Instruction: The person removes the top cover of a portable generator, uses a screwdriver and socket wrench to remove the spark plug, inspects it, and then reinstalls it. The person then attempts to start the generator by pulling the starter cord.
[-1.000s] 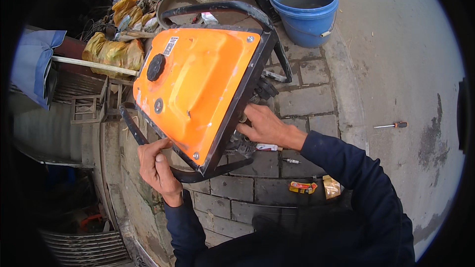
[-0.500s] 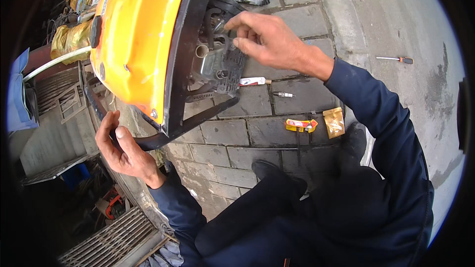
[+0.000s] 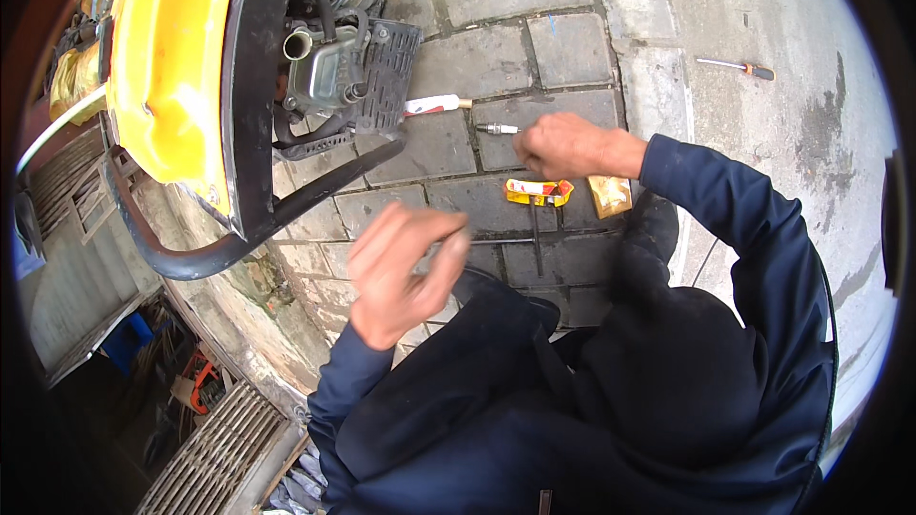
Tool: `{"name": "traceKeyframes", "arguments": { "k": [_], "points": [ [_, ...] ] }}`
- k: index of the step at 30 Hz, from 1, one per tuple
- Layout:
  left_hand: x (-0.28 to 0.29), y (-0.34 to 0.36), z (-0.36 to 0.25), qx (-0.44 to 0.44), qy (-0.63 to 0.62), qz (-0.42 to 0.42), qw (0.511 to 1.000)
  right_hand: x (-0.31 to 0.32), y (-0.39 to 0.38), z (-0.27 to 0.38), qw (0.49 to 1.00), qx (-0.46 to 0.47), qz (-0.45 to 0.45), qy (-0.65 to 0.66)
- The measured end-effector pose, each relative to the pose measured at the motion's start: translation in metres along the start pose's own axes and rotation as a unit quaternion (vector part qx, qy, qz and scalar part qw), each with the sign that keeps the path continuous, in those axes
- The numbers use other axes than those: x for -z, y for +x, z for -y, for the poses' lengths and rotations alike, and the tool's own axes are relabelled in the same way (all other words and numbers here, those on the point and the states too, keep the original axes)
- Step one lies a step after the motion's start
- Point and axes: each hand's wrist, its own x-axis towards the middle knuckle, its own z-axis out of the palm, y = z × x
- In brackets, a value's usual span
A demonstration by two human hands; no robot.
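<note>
My right hand [image 3: 572, 147] is low over the paving, fingers curled together, at one end of a spark plug [image 3: 496, 128] lying on the bricks. What the fingers hold, if anything, is hidden. Nearer me, my left hand [image 3: 405, 272] is raised, fingers bent and thumb close to them; motion blur hides whether it grips anything. A T-shaped rod tool [image 3: 536, 240] lies to its right. Beyond, a machine with a yellow-orange tank [image 3: 172, 67] and a black tube frame [image 3: 315, 191] exposes its engine [image 3: 329, 72], with an open round port on the side.
By my right hand lie a torn red-and-yellow packet [image 3: 537, 192] and a gold packet [image 3: 611, 195]. A white tube [image 3: 434, 105] rests beside the engine. Farther right is a screwdriver [image 3: 749, 68]. A metal grille [image 3: 215, 453] and a step edge are at lower left.
My right hand has left the engine and come down beside the spark plug. My left hand has moved right, away from the frame, its fingers more bent. The view has shifted right.
</note>
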Motion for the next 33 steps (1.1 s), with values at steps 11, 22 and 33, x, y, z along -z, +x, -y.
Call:
{"name": "traceKeyframes", "arguments": {
  "k": [11,22,33],
  "points": [
    [-0.162,-0.134,0.093,0.156,0.068,0.200,0.965,-0.069,0.009,0.068,0.988,0.150,0.032,0.026],
    [-0.148,-0.128,0.098,0.113,0.023,0.184,0.976,0.083,-0.054,-0.123,0.866,-0.154,-0.476,0.021],
    [-0.106,-0.046,0.045,0.220,-0.084,0.201,0.951,-0.003,-0.236,-0.382,0.772,-0.498,-0.224,-0.326]
  ]
}}
